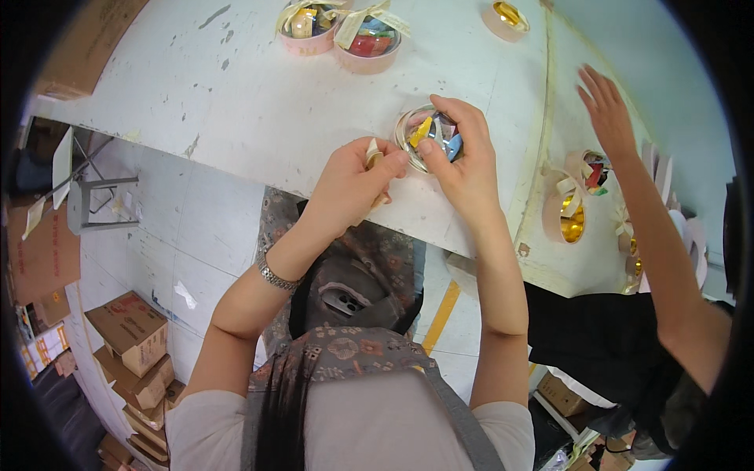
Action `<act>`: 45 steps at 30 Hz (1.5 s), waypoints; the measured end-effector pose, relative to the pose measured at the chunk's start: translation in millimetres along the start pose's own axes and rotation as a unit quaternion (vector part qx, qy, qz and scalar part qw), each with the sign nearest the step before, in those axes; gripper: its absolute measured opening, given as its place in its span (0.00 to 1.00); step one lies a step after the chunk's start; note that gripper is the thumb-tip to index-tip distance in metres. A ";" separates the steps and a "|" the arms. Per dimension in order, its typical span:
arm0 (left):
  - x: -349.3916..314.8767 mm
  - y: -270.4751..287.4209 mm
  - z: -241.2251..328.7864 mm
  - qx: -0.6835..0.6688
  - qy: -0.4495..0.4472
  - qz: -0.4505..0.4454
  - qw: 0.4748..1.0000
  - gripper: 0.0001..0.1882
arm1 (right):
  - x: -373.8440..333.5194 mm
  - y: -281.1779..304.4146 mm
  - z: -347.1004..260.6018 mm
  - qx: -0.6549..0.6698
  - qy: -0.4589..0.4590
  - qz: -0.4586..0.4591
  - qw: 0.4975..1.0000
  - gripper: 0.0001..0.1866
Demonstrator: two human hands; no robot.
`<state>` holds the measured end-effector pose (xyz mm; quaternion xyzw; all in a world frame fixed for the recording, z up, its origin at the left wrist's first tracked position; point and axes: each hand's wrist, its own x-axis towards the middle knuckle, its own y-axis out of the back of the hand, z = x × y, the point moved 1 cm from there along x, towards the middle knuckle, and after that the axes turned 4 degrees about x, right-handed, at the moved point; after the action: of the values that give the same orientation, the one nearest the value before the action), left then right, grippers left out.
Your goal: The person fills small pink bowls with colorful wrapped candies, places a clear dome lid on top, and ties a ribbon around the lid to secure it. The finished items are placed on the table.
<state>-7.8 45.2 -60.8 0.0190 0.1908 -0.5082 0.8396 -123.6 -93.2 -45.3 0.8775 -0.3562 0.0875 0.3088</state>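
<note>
My right hand (473,161) is wrapped round a small round gift box (422,132) near the front edge of the white table. Colourful wrapped pieces, yellow and blue among them, show through its clear top. Just to the left, my left hand (345,184) is closed with a cream ribbon (372,152) pinched between thumb and fingers. Part of the ribbon sticks up above the fist and a bit hangs below it. The fingertips of that hand come close to the box's left rim; whether they touch it, I cannot tell.
Two pink round boxes with ribbon bows, a left one (308,43) and a right one (367,61), stand at the far side. A gold-lined box (506,21) sits far right. A co-worker's hand (606,106) reaches over more boxes (556,218). Cartons (129,334) and a grey stool (110,206) stand left.
</note>
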 end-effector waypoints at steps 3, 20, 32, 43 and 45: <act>0.6 -9.0 4.6 0.054 -0.018 0.025 0.998 0.12 | -0.7 0.1 3.4 -0.014 0.021 -0.001 1.000 0.25; -16.6 -18.4 2.7 0.004 0.016 0.029 0.999 0.12 | -7.7 -6.2 -3.9 -0.015 0.005 0.002 1.000 0.22; -15.0 -24.7 -4.2 -0.044 0.006 0.081 0.996 0.10 | -5.9 -4.9 -2.1 -0.011 0.011 0.002 1.000 0.22; -14.7 -30.0 -3.7 -0.112 -0.007 0.099 0.989 0.07 | -3.4 -3.8 -4.8 -0.002 0.000 0.004 1.000 0.22; -18.1 -27.3 -6.0 -0.128 -0.009 0.103 0.986 0.06 | -3.7 -3.2 -3.3 0.003 -0.007 0.014 1.000 0.22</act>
<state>-40.6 48.7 -55.8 -0.0736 0.2440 -0.3903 0.8847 -124.0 -87.3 -45.5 0.8739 -0.3706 0.0873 0.3023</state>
